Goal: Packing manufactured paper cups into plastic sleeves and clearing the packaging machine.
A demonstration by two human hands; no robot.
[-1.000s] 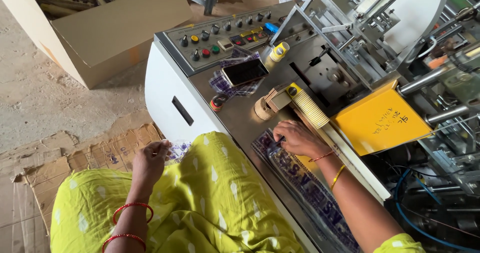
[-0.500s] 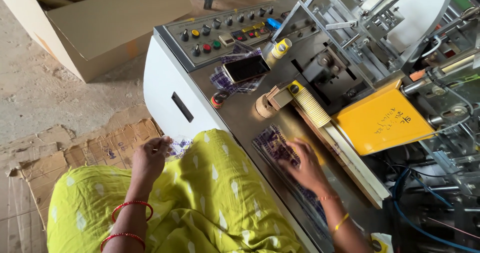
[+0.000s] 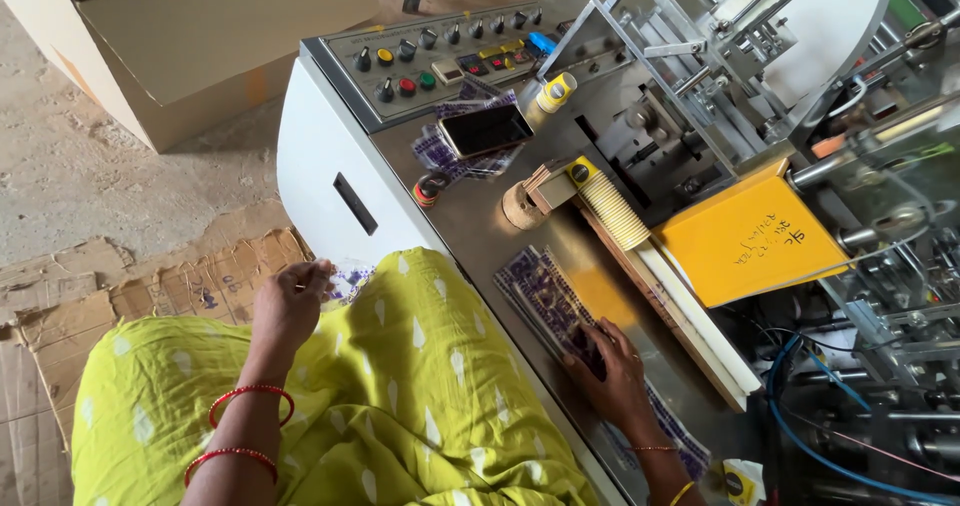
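On machine top, right hand (image 3: pixel 612 373) flat on printed sheets (image 3: pixel 545 296); left hand (image 3: pixel 288 304) pinches half-hidden sheets.

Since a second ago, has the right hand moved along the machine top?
Yes. The right hand has slid back toward the person, away from the ribbed yellow roller, and now rests on the row of purple printed sheets.

Rough concrete floor (image 3: pixel 70 176), flattened cardboard (image 3: pixel 150 296), large box (image 3: pixel 220 36), seemingly daylight
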